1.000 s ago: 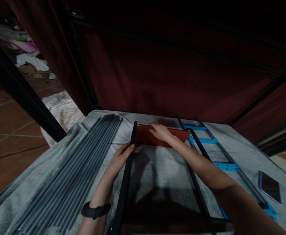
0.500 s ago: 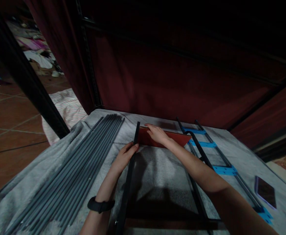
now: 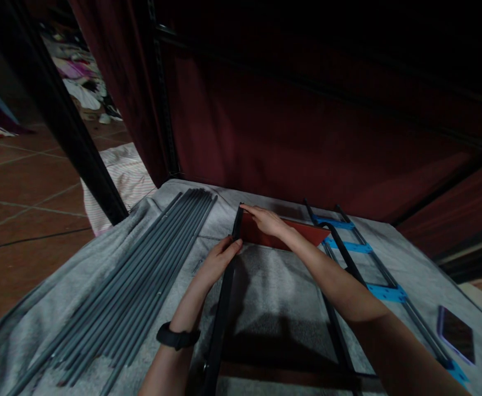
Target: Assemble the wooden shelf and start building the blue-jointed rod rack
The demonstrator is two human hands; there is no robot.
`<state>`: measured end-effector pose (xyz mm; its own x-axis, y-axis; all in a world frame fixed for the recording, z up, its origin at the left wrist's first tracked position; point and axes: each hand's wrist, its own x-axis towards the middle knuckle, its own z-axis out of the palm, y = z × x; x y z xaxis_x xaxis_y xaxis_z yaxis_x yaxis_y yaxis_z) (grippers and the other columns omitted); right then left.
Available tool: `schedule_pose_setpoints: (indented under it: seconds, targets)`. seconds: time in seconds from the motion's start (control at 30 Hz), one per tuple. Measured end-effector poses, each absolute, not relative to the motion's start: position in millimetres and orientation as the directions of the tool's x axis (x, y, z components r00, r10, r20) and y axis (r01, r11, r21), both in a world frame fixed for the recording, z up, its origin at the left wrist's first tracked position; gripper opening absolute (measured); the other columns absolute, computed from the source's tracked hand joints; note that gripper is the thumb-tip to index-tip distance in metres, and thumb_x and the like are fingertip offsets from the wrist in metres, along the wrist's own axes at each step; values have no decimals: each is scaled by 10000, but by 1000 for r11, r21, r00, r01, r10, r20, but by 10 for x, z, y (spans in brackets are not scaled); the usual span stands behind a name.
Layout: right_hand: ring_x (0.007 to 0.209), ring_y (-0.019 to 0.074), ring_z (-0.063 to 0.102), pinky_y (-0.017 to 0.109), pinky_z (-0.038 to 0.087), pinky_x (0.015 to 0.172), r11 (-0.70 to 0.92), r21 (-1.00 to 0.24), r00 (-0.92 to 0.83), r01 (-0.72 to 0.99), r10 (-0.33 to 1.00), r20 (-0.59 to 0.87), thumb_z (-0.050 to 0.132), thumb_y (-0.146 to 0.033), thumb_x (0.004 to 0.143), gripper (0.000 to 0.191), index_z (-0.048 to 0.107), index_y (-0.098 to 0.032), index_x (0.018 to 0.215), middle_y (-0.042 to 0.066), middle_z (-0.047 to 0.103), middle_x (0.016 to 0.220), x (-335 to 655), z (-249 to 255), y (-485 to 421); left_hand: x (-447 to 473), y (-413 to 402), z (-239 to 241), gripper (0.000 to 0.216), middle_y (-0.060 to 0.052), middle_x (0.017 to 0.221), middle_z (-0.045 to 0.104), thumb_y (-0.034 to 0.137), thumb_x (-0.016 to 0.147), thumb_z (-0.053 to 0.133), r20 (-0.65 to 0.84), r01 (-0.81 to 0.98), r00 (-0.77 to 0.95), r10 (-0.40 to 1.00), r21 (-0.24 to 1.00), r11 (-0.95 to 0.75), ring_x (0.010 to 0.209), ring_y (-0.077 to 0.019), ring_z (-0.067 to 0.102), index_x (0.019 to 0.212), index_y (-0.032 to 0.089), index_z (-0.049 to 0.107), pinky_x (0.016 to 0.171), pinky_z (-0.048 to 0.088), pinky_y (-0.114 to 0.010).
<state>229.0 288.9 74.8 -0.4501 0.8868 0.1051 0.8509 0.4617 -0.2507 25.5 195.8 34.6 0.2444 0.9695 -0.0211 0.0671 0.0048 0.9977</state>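
Note:
A black metal frame point(image 3: 225, 297) with two long side rails stands on the grey cloth in front of me. A reddish-brown panel point(image 3: 302, 235) spans its far end between the rails. My left hand point(image 3: 220, 258) is closed around the left rail, thumb on the inner side. My right hand point(image 3: 267, 221) lies over the panel near its left corner. Its index finger stretches to the far tip of the left rail, and the other fingers bend against the panel. The right thumb is hidden. A dark band is on my left wrist.
Several grey tubes point(image 3: 150, 275) lie in a bundle to the left. On the right are dark rails with blue cross brackets point(image 3: 387, 292) and a phone point(image 3: 455, 334). A dark post point(image 3: 79, 148) rises at the left; a maroon curtain point(image 3: 286, 126) hangs behind.
My right hand has slid left along the panel, its index finger now at the rail's tip. The left hand keeps its hold. The whole view has shifted slightly.

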Motion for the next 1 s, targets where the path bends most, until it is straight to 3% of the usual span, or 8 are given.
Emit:
schedule_pose_setpoints:
  seconds: [0.1,0.2,0.3,0.43,0.6,0.7,0.8,1.0]
  targets:
    - [1376,177,520,331,440,1124,469,-267,-459,842,882,104,401,-56,939,676,365,-309,1566,10,520,1527,2299,743,2899,170,2039,272,523,-100,999,752,619,881,534,26,75,225,974,996,-43,1004,-272,687,1086,173,714,927,508,-362]
    - [1366,183,532,341,437,1132,462,-286,-451,839,886,106,408,-53,934,676,385,-314,1557,6,536,1513,2302,731,2901,-190,2197,135,520,-106,975,749,558,924,448,72,127,53,996,989,-78,940,-248,694,1134,151,693,874,517,-343]
    - [1376,183,524,359,414,1161,454,-325,-442,830,890,112,425,-54,925,670,423,-331,1535,-12,539,1510,2306,715,2915,-690,2294,-5,371,-98,961,750,403,896,504,48,446,-184,982,894,40,888,-235,683,1086,153,700,800,502,-311]
    - [1404,186,493,389,391,1186,455,-362,-440,814,889,128,440,-53,913,674,438,-332,1526,-17,523,1523,2317,690,2931,-952,2233,-111,228,-97,941,763,263,869,533,-76,807,-50,996,585,85,901,-246,688,933,203,743,772,474,-294]
    - [1439,174,448,388,374,1199,462,-374,-445,804,885,136,427,-41,911,680,427,-314,1533,-12,487,1552,2321,672,2929,-658,2191,-224,269,-156,1043,752,242,920,496,-83,923,70,994,382,-33,962,-281,701,1037,171,727,825,488,-336]
    - [1437,172,451,384,372,1199,458,-374,-444,806,887,128,424,-46,920,671,426,-317,1534,-14,486,1552,2317,681,2933,-551,2245,-305,257,-158,1080,743,191,880,550,-49,906,74,996,420,-47,1006,-285,697,1080,163,708,850,488,-334]
    - [1430,177,461,390,371,1200,449,-382,-439,808,891,118,433,-53,923,666,429,-324,1532,-17,496,1544,2313,695,2941,-508,2278,-377,174,-148,960,742,165,847,576,-57,877,139,989,472,-96,937,-281,705,947,168,717,820,488,-326]
    - [1408,179,490,412,372,1200,439,-414,-432,798,894,116,447,-50,915,678,438,-351,1522,-26,531,1513,2318,697,2948,-472,2257,-458,189,-186,910,716,164,878,516,9,895,83,996,439,-79,901,-319,696,854,152,703,805,487,-372]
